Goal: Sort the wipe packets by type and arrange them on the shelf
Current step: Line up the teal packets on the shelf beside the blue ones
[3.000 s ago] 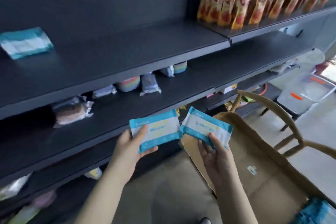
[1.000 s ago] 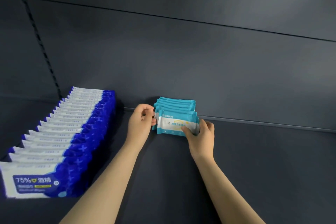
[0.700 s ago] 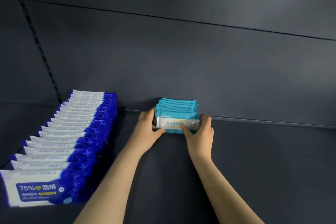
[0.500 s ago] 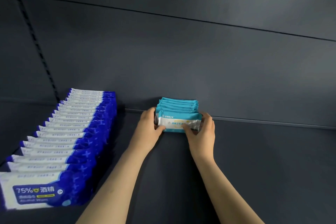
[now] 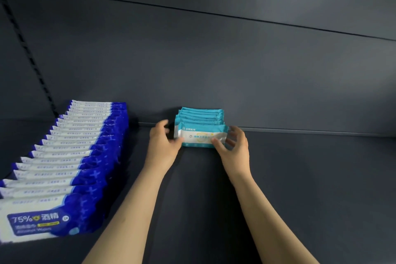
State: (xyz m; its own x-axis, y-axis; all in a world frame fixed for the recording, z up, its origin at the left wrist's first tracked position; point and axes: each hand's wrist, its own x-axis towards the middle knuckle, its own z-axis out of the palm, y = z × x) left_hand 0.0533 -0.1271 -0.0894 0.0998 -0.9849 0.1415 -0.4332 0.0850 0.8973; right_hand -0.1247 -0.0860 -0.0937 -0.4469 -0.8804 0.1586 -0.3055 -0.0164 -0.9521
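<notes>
A file of teal wipe packets [image 5: 201,114] stands on edge on the dark shelf [image 5: 310,188], and the front teal packet [image 5: 200,137] has just been seated against it, face outward. The left hand [image 5: 164,146] sits at the file's front left corner, thumb touching the packet's lower edge and fingers loosely curled, clear of it. The right hand [image 5: 234,149] is at the front right corner, thumb resting on the packet face and fingers spread loose beside its end (blurred, so contact there is unclear). The step looks like squaring up the newest packet. Next, I judge, comes letting go without tipping it. The blue alcohol wipe packets [image 5: 70,156] lie well left of the file, already sorted.
</notes>
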